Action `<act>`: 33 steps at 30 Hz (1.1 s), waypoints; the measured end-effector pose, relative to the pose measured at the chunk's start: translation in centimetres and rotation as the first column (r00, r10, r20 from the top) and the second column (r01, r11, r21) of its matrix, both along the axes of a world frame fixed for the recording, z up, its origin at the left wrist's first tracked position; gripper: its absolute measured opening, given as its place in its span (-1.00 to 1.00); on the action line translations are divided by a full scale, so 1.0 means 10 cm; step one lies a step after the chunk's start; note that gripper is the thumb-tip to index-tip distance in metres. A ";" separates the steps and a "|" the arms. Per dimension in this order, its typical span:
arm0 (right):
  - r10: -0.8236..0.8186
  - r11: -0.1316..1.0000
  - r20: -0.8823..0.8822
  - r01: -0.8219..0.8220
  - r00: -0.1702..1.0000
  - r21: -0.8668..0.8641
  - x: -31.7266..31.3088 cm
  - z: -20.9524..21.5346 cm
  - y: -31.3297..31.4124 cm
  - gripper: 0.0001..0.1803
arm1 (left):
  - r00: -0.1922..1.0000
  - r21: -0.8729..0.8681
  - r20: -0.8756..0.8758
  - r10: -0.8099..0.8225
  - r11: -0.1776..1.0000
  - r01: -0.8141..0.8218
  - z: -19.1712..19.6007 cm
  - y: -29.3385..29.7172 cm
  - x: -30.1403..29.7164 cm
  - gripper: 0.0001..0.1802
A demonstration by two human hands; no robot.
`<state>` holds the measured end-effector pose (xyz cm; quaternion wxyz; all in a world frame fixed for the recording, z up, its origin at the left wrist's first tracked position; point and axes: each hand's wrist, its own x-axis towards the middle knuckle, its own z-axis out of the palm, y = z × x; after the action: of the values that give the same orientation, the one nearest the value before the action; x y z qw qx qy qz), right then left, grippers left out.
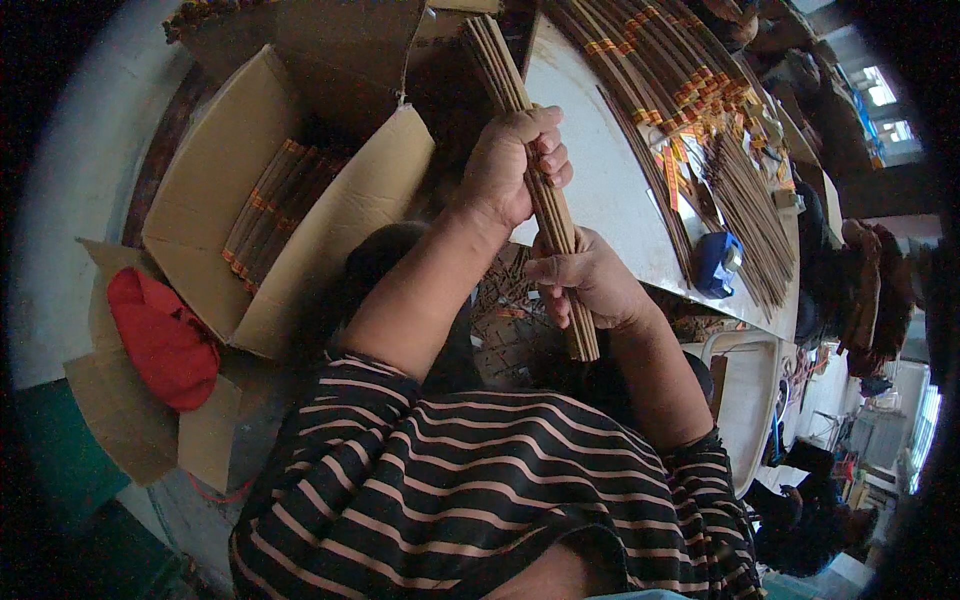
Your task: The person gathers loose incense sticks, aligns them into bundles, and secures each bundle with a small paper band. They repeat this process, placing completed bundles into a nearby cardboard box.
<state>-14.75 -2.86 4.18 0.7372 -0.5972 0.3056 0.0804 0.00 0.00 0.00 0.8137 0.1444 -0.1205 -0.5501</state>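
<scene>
A bundle of long, thin brown sticks (556,215) slants between my two hands. My left hand (512,168) is wrapped round its upper middle, with the far ends sticking out beyond the fist. Lower down, my right hand (592,282) grips the same bundle, thumb laid across it, and the near ends show below the fingers. The bundle is held in the air over my lap, beside the white table (575,115).
On the table lie banded stick bundles (650,60), loose brown sticks (750,210) and a blue tape dispenser (716,264). To my left, an open cardboard box (345,215) holds banded bundles (280,210). A red cloth item (162,338) rests on its flap. A pale chair (742,400) stands right.
</scene>
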 end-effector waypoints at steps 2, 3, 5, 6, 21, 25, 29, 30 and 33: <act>0.052 0.993 0.013 -0.053 0.999 0.104 0.01 -0.02 -0.02 -0.82 | 0.997 -0.088 -0.074 -0.024 0.996 0.017 0.04 0.01 0.02 -0.81; 0.025 0.995 -0.010 -0.025 1.000 -0.099 0.03 -0.07 0.00 -0.81 | 0.998 0.038 0.007 0.066 0.997 -0.066 0.06 0.01 0.01 -0.81; -0.047 0.874 -0.038 0.023 0.998 -0.486 0.10 -0.20 0.05 -0.81 | 0.958 0.259 0.197 0.210 0.931 -0.257 0.11 -0.01 -0.04 -0.81; -0.021 0.720 -0.002 0.013 1.000 -0.694 0.11 -0.23 0.06 -0.81 | 0.937 0.256 0.245 0.250 0.915 -0.312 0.09 0.00 -0.05 -0.81; -0.112 0.925 0.073 0.130 0.991 -0.358 0.08 -0.17 0.11 -0.82 | 0.986 0.171 0.074 0.151 0.972 -0.162 0.15 0.05 -0.06 -0.76; 0.060 0.983 0.010 -0.061 0.998 0.171 0.03 0.03 -0.03 -0.81 | 0.997 -0.030 -0.057 0.057 0.998 -0.058 0.14 0.08 0.01 -0.78; -0.035 0.977 0.002 0.034 0.999 -0.209 0.05 -0.11 0.04 -0.83 | 0.982 0.200 0.080 0.170 0.963 -0.183 0.09 0.00 -0.06 -0.80; -0.054 0.929 0.009 0.054 0.998 -0.366 0.07 -0.17 0.05 -0.84 | 0.965 0.291 0.151 0.214 0.924 -0.250 0.10 0.00 -0.08 -0.80; -0.061 0.890 -0.010 0.050 0.998 -0.453 0.08 -0.18 0.09 -0.83 | 0.986 0.323 0.045 0.162 0.931 -0.168 0.08 0.01 -0.06 -0.80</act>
<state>-13.96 -1.98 2.36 0.5761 -0.7425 0.3417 -0.0068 -0.62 0.11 0.82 0.8208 0.2911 -0.0224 -0.4909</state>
